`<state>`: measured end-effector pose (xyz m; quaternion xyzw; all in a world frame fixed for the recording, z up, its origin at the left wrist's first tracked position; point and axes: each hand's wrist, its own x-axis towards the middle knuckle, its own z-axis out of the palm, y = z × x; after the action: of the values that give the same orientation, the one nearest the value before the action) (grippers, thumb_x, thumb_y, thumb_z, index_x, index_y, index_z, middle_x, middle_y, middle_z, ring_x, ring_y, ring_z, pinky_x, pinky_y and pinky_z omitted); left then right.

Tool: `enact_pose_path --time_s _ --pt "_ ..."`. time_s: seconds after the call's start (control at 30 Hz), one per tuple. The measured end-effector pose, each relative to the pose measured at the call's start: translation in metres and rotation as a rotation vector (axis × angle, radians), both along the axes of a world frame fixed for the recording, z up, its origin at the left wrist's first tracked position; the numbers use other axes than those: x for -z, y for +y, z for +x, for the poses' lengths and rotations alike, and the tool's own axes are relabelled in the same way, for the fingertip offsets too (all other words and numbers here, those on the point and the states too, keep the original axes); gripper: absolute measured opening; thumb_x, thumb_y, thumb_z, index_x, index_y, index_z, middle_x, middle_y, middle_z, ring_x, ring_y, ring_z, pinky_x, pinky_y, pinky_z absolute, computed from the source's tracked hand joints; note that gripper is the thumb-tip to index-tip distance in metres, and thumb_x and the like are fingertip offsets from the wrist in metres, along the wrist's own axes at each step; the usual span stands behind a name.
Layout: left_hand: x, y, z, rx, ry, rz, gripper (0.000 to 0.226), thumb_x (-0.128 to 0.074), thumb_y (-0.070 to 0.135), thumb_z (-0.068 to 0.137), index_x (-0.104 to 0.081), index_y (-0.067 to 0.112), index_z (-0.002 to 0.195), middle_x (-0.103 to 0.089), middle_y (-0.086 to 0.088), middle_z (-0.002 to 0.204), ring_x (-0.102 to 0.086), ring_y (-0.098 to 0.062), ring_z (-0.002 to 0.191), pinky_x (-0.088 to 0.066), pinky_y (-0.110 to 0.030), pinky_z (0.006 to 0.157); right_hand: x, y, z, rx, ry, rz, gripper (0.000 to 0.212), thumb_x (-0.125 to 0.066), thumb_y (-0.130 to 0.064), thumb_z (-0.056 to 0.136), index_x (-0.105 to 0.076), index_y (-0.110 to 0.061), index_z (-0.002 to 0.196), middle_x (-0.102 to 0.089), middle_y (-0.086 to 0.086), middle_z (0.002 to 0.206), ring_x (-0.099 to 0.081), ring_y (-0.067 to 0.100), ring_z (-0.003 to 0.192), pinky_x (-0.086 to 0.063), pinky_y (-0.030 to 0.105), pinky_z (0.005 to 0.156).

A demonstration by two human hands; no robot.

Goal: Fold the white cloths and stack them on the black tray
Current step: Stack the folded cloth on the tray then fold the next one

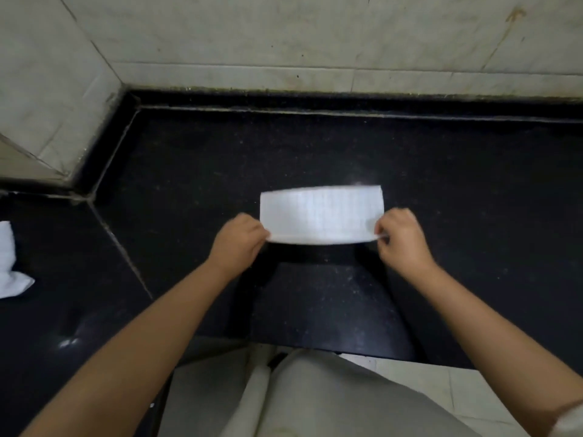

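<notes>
Head view showed a folded white cloth (321, 214) stretched between both hands, left hand (240, 244) and right hand (402, 239) each pinching a near corner, likely squaring the fold above the dark bench (189, 171); another cloth (11, 263) lay far left.

Home kitchen or utility corner, speckled black stone counter (195, 171), stained pale wall tiles (315, 36) at twelve o'clock, tiled floor (441, 392) at five o'clock
</notes>
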<state>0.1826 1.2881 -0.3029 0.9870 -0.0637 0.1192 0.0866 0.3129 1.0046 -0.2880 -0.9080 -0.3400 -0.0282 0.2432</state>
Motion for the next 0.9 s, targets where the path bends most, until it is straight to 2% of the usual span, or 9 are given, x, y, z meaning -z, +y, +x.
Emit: enact_pose_path --time_s 0.1,0.17,0.27,0.33,0.4,0.47,0.57,0.73,0.9 --pt "0.034 -0.015 -0.026 0.018 0.222 -0.002 0.014 -0.061 0.017 0.074 -0.072 0.010 0.068 -0.068 -0.004 0.068 -0.063 -0.025 0.060 -0.054 -0.028 0.052 0.044 -0.019 -0.037 0.020 0.158 -0.201 0.023 -0.059 0.018 0.049 -0.060 -0.002 0.060 -0.058 0.017 0.066 -0.058 0.042 0.064 -0.043 0.038 0.057" --pt "0.040 -0.017 -0.034 0.010 0.253 -0.033 0.007 -0.074 0.017 0.070 -0.073 0.010 0.073 -0.069 -0.004 0.073 -0.065 -0.023 0.063 -0.053 -0.027 0.056 0.050 -0.024 -0.048 0.061 0.241 -0.243 0.019 -0.062 0.015 0.057 -0.064 0.000 0.068 -0.061 0.017 0.076 -0.058 0.042 0.078 -0.041 0.041 0.069" --pt "0.034 -0.016 -0.027 -0.008 0.230 -0.027 0.025 -0.054 0.027 0.080 -0.072 0.010 0.074 -0.069 -0.004 0.076 -0.065 -0.023 0.068 -0.051 -0.028 0.059 0.038 -0.020 -0.050 0.172 0.292 -0.208 0.011 -0.061 -0.001 0.074 -0.068 -0.002 0.083 -0.064 0.013 0.096 -0.053 0.032 0.101 -0.036 0.041 0.089" --pt "0.029 -0.019 -0.014 -0.063 0.212 -0.046 0.033 -0.047 0.028 0.081 -0.072 0.006 0.082 -0.070 -0.009 0.084 -0.067 -0.027 0.074 -0.055 -0.033 0.063 0.032 -0.015 -0.051 0.321 0.306 -0.164 0.016 -0.059 -0.011 0.082 -0.066 -0.001 0.092 -0.063 0.014 0.101 -0.053 0.032 0.102 -0.038 0.039 0.088" --pt "0.025 -0.030 0.003 -0.140 0.233 -0.073 0.034 -0.056 0.026 0.082 -0.068 -0.001 0.102 -0.067 -0.019 0.106 -0.066 -0.037 0.096 -0.055 -0.043 0.079 0.028 -0.007 -0.055 0.486 0.386 -0.169 0.027 -0.058 -0.022 0.085 -0.060 -0.001 0.101 -0.060 0.017 0.104 -0.052 0.033 0.101 -0.040 0.039 0.086" --pt "0.023 -0.045 0.018 -0.212 0.365 -0.123 0.053 -0.054 0.029 0.091 -0.045 -0.002 0.133 -0.040 -0.022 0.143 -0.037 -0.036 0.135 -0.032 -0.043 0.110 0.028 0.000 -0.057 0.599 0.465 -0.236 0.037 -0.058 -0.030 0.085 -0.055 0.000 0.106 -0.058 0.019 0.107 -0.052 0.035 0.103 -0.041 0.040 0.086" --pt "0.032 -0.055 0.027 -0.275 0.543 -0.095 0.068 -0.033 0.042 0.098 -0.005 0.004 0.148 0.003 -0.012 0.158 0.005 -0.024 0.146 0.000 -0.035 0.119 0.030 0.014 -0.059 0.695 0.509 -0.334 0.037 -0.056 -0.029 0.086 -0.054 0.003 0.105 -0.058 0.021 0.112 -0.054 0.036 0.103 -0.043 0.041 0.087" --pt "0.047 -0.055 0.021 -0.280 0.593 -0.041 0.071 -0.024 0.048 0.098 0.005 0.007 0.148 0.012 -0.009 0.157 0.012 -0.022 0.146 0.007 -0.035 0.118 0.028 0.025 -0.053 0.831 0.648 -0.305 0.029 -0.056 -0.025 0.087 -0.058 -0.001 0.101 -0.057 0.017 0.112 -0.055 0.032 0.102 -0.043 0.040 0.090" --pt "0.048 -0.054 0.021 -0.281 0.577 -0.060 0.070 -0.024 0.048 0.097 0.004 0.009 0.148 0.011 -0.007 0.158 0.011 -0.020 0.146 0.007 -0.035 0.118 0.030 0.033 -0.054 0.854 0.615 -0.299 0.021 -0.051 -0.012 0.086 -0.053 -0.003 0.105 -0.061 0.015 0.107 -0.057 0.030 0.098 -0.041 0.036 0.086"
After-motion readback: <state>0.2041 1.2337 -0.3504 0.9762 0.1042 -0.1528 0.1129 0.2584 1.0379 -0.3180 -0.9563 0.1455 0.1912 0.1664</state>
